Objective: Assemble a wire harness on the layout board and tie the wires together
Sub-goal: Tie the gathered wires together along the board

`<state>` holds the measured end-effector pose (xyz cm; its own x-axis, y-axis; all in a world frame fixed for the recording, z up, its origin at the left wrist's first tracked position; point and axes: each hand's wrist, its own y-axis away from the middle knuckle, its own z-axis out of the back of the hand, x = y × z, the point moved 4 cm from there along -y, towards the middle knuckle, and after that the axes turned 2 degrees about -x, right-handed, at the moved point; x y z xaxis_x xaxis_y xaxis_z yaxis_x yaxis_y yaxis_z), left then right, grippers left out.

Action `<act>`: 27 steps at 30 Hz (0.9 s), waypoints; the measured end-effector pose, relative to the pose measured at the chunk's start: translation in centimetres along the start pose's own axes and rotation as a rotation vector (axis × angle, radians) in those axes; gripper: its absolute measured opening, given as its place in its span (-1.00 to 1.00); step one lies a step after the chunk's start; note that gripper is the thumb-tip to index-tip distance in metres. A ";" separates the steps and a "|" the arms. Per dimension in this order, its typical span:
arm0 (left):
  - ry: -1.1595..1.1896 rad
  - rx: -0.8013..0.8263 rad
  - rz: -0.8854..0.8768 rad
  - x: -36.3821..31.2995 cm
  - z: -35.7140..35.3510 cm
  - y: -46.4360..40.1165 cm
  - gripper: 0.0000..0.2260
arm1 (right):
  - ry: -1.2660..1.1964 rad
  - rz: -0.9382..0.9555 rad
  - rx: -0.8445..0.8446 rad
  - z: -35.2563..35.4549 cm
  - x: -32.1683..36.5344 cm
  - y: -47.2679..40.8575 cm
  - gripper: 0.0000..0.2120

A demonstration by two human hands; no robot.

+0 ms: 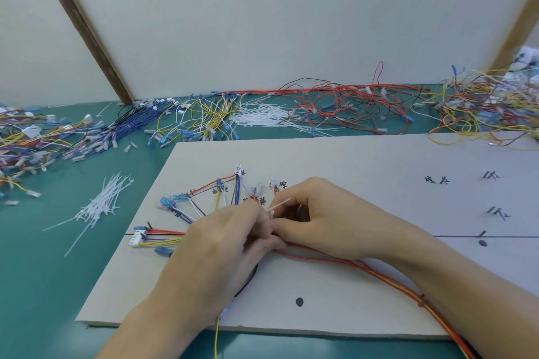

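A grey layout board [335, 160] with black handwritten marks lies in front of me. On its left part the wire harness [210, 201] fans out in red, yellow, blue, black and white wires with blue terminals, and a white connector [137, 237] sits at the left edge. My left hand [221, 245] and my right hand [318, 218] meet over the bundle. Both pinch a white cable tie [278, 204] whose tail sticks up to the right. A red and yellow wire run [379, 271] trails under my right forearm toward the lower right.
A loose heap of white cable ties [102, 204] lies on the green table left of the board. Piles of coloured wires [38, 140] and more ties [262, 116] line the back, with a red wire tangle [350, 105] and a yellow one [484, 108] against the wall.
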<state>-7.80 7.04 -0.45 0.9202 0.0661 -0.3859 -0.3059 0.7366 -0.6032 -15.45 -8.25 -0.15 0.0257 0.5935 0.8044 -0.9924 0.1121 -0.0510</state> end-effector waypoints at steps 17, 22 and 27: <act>0.149 -0.076 0.258 1.0 0.0 0.3 -0.61 | -0.192 0.018 0.011 0.4 -1.3 -0.4 -0.90; 0.220 -0.053 0.318 1.2 0.0 0.4 -0.61 | -0.124 0.051 0.033 0.2 -0.8 -0.3 -0.93; 0.161 -0.039 0.329 0.7 0.3 0.1 -0.62 | 0.009 0.064 0.035 -0.3 -0.4 -0.3 -0.90</act>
<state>-7.09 7.41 -0.61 0.7222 0.1863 -0.6662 -0.5905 0.6675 -0.4535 -15.18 -8.32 -0.62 -0.0375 0.6060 0.7946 -0.9956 0.0455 -0.0817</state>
